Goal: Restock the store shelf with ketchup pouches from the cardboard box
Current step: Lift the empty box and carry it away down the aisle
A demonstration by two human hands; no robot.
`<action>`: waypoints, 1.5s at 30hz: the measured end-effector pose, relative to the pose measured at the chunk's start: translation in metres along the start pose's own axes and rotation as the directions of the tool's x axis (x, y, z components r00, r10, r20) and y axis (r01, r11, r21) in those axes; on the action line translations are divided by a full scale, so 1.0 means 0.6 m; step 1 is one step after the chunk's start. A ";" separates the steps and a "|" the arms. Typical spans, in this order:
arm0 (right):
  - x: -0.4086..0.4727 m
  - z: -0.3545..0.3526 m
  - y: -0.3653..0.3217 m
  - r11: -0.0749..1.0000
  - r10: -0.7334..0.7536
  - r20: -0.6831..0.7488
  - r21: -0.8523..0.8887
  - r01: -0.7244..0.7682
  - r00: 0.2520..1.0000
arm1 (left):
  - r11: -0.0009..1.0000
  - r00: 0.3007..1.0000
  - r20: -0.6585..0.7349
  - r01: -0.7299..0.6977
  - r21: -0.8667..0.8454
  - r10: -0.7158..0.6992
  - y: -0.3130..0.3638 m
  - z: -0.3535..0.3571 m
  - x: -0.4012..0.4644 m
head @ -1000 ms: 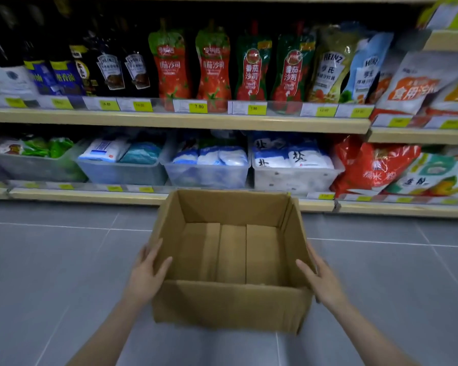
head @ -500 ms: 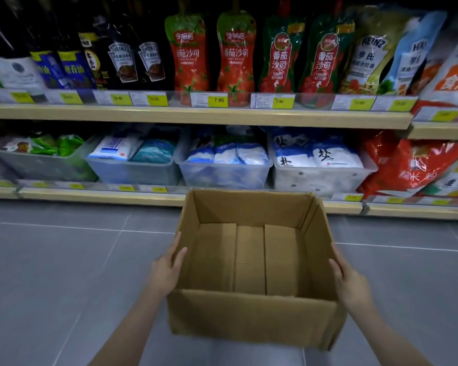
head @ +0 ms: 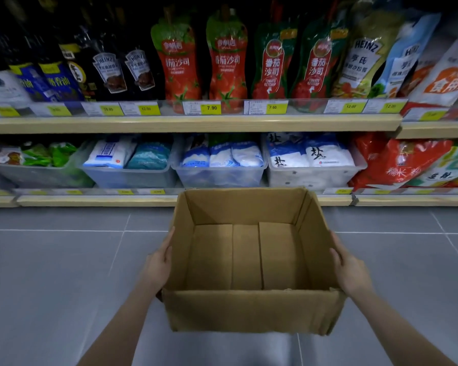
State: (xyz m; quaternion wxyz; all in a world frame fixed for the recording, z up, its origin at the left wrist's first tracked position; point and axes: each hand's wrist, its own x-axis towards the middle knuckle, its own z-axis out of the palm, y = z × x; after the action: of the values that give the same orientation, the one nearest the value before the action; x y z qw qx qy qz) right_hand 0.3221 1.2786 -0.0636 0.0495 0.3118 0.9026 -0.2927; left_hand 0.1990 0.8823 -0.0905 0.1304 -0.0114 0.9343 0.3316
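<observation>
An open cardboard box (head: pixel 249 310) sits low in front of me with nothing inside; only its bare bottom flaps show. My left hand (head: pixel 158 265) presses flat against its left wall, fingers pointing forward. My right hand (head: pixel 351 270) presses the right wall the same way. The box is held between both palms above the grey floor. On the upper shelf (head: pixel 191 122) stand red ketchup pouches (head: pixel 180 62) and, to their right, green-and-red tomato ketchup pouches (head: pixel 271 64), behind 7.90 price tags.
Dark sauce bottles (head: pixel 109 72) stand left of the ketchup, Heinz dressing pouches (head: pixel 362 62) to the right. The lower shelf holds clear bins of salt bags (head: pixel 310 157) and red rice-flour bags (head: pixel 397 165). Grey tiled floor (head: pixel 50 273) spreads around the box.
The box and both hands have shifted right and closer in view, and the shelves look nearer. Both hands have stayed on the box sides.
</observation>
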 end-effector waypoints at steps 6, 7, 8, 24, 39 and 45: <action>-0.076 -0.206 -0.125 0.999 0.015 0.089 -0.046 -0.011 0.996 | 0.996 0.999 -0.001 0.038 0.085 -0.038 0.131 -0.192 -0.095; -0.090 -0.238 -0.146 0.999 0.009 0.092 -0.049 -0.005 0.996 | 0.993 0.999 -0.006 0.054 0.106 -0.054 0.152 -0.226 -0.112; -0.106 -0.270 -0.167 0.999 0.008 0.091 -0.053 -0.003 0.996 | 0.992 0.998 -0.007 0.070 0.108 -0.069 0.173 -0.260 -0.131; -0.445 -0.684 -0.455 0.979 -0.176 0.158 -0.076 0.190 0.972 | 0.983 0.988 -0.074 0.143 0.113 -0.136 0.413 -0.754 -0.539; -0.589 -0.642 -0.579 0.841 -0.502 0.352 -0.014 0.540 0.790 | 0.911 0.875 -0.253 0.401 -0.100 -0.413 0.299 -0.837 -0.838; -0.690 -0.559 -0.679 0.791 -0.564 0.395 0.006 0.612 0.725 | 0.872 0.807 -0.331 0.466 -0.152 -0.489 0.195 -0.906 -0.940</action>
State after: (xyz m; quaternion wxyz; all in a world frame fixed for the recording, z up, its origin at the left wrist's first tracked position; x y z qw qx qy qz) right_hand 0.4436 0.9871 0.5279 0.1456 -0.0567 0.9441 -0.2902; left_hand 0.6027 0.5983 0.5287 0.0364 -0.3103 0.8980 0.3098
